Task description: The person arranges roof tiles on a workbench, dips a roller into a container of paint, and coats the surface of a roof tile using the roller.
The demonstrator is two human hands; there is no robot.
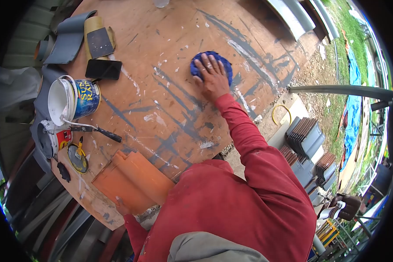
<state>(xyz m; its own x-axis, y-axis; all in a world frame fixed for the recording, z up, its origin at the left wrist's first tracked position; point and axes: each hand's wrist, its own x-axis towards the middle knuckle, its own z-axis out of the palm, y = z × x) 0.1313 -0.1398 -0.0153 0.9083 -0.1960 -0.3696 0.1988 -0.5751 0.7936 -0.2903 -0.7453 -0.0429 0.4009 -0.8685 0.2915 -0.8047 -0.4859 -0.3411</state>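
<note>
My right hand lies spread on a bunched blue cloth on the paint-streaked wooden board. My left hand is at the lower edge of an orange roof tile, at the board's near left; its fingers show only in part and the tile hides the rest. Up and left of the tile, a paint roller or brush with a black handle lies by the buckets. A yellow-handled tool rests on a round lid.
A blue and white paint bucket and a second white bucket stand at the left. Behind them are a black phone, sandpaper and a grey tile. Stacked grey tiles and a metal bar are at the right.
</note>
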